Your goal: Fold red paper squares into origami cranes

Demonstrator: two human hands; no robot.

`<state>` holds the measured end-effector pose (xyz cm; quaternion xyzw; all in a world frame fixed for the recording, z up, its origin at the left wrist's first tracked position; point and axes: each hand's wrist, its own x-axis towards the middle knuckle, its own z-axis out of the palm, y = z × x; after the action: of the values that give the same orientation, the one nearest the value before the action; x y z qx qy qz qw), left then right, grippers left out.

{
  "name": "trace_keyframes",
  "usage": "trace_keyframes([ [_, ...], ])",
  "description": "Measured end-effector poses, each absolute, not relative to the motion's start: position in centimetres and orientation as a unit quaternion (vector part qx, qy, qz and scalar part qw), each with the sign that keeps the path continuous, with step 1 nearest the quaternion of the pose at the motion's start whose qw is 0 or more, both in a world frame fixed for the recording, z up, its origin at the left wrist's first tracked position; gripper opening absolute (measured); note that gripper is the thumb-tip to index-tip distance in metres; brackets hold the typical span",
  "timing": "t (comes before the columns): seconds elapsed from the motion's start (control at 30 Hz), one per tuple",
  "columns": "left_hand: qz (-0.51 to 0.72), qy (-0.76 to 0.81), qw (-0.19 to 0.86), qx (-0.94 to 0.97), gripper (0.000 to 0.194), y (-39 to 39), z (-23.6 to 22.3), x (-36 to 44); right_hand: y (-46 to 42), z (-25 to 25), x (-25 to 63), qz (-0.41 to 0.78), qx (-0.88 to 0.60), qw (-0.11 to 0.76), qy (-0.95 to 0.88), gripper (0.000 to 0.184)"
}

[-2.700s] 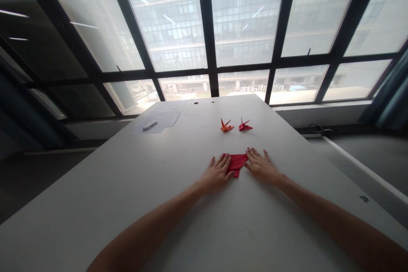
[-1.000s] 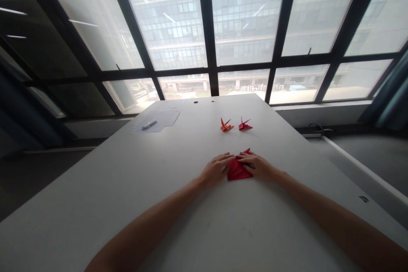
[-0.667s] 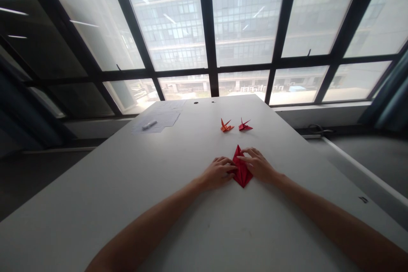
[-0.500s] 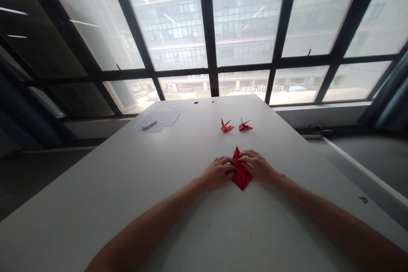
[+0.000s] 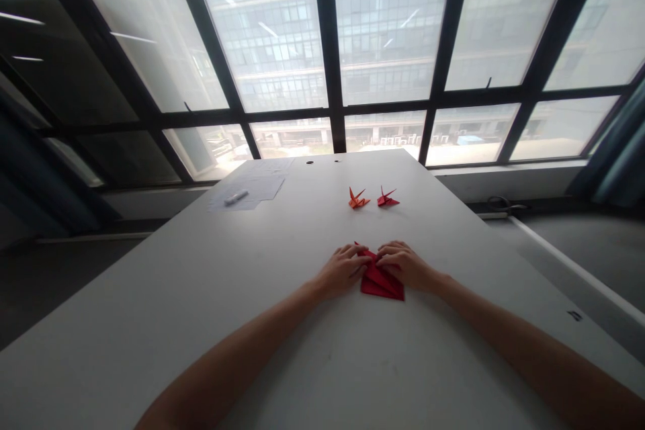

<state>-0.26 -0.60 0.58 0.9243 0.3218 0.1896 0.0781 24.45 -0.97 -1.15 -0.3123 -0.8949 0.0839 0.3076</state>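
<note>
A folded red paper (image 5: 381,282) lies flat on the white table (image 5: 201,295) in front of me. My left hand (image 5: 341,270) grips its left edge with curled fingers. My right hand (image 5: 406,264) pinches its upper right part, fingertips meeting the left hand's over the paper's top. Farther back stand an orange paper crane (image 5: 357,199) and a red paper crane (image 5: 388,198), side by side and well beyond both hands.
White sheets (image 5: 254,187) with a white marker (image 5: 236,197) on them lie at the table's far left. Large dark-framed windows rise behind the table. A cable (image 5: 498,203) rests on the sill at right. The table's right edge runs diagonally near my right forearm.
The red paper was turned from a flat piece into an upright diamond, then laid flat again and rotated. Both hands went from lying flat beside it to gripping it.
</note>
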Motion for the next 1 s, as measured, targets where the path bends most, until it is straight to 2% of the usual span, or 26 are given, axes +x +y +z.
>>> trace_keyframes([
  [0.1,0.148,0.319,0.085,0.932,0.049,-0.5,0.4,-0.4,-0.5,-1.6,24.7,0.084,-0.302,0.305,-0.899,0.023],
  [0.2,0.099,0.318,0.097,0.938,0.053,-0.5,0.3,-0.5,-0.5,-1.5,24.7,0.071,-0.311,0.302,-0.898,0.025],
  [0.37,0.080,0.323,0.082,0.939,0.059,-0.4,-0.1,-0.7,-1.4,-1.2,24.4,0.056,-0.422,0.317,-0.848,0.024],
  [0.5,0.092,0.333,0.072,0.936,0.062,-0.5,-0.5,-0.7,-2.1,-1.7,24.3,0.051,-0.471,0.263,-0.841,0.048],
  [0.7,0.191,0.396,0.073,0.895,0.039,-0.1,-0.6,-0.6,-1.8,-2.2,24.3,0.038,-0.540,0.256,-0.801,0.061],
  [0.83,0.234,0.426,0.092,0.869,0.023,0.1,-0.4,-0.7,-1.5,-2.4,24.4,0.035,-0.572,0.266,-0.775,0.053],
  [1.0,0.218,0.441,0.078,0.867,0.034,-0.1,-0.6,-0.7,-1.2,-2.9,24.5,0.053,-0.579,0.271,-0.768,0.041],
])
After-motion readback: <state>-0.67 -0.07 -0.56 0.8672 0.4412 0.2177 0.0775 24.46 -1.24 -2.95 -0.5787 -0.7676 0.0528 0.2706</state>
